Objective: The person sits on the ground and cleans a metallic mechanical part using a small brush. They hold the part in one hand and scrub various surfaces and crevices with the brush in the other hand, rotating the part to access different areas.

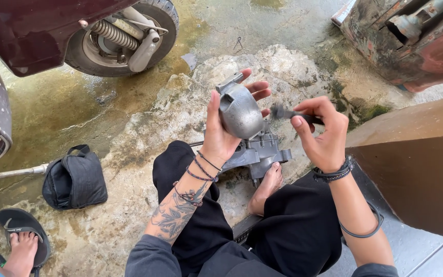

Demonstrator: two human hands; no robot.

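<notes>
I sat on the wet, stained concrete floor with my legs in black trousers folded under me and 1 bare foot resting just below the work. My left hand was wrapped around a dull grey cast-metal engine housing with a rounded, domed cover, thumb on the near side and fingers spread behind it, holding it upright above my lap. The lower, flatter part of the casting hung down towards my foot. My right hand was pinched shut on a small dark brush-like tool, thumb and forefinger pressed together on its handle, its tip just beside the housing's right edge.

To my left, a black fabric pouch lay on the floor, with a thin metal rod reaching towards it. The rear wheel and spring of a dark red scooter stood beyond. Another person's foot in a black sandal showed at the lower left. A brown wooden panel stood close on my right.
</notes>
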